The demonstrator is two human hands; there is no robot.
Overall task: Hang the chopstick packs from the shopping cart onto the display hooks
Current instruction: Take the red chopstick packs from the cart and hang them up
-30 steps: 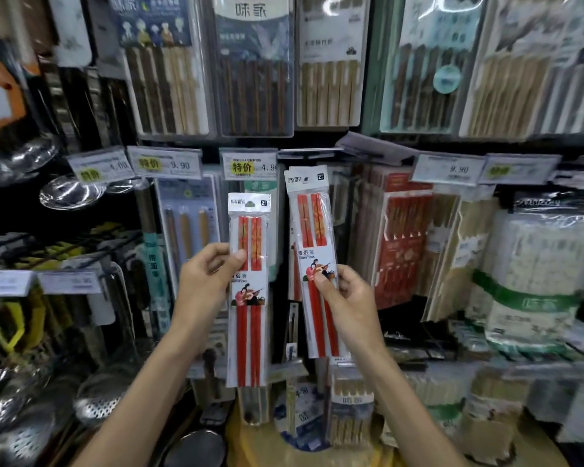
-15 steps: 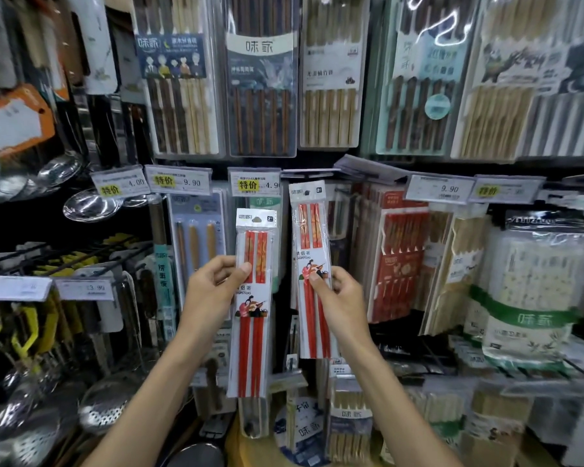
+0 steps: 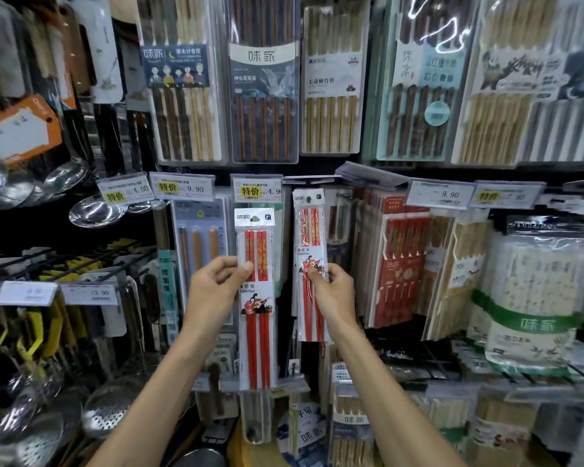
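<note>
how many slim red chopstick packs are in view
2. The left pack is pinched in the left hand; the right pack in the right hand, its top by the price rail. Others may hide behind it.

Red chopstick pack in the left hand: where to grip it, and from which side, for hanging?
Probably pinch the red chopstick pack at its long left edge, below the header, coming from the left as the left hand does now. It is flat, narrow and upright, so a thumb on the face suits it, and the white header card with its hang hole stays free.
</note>
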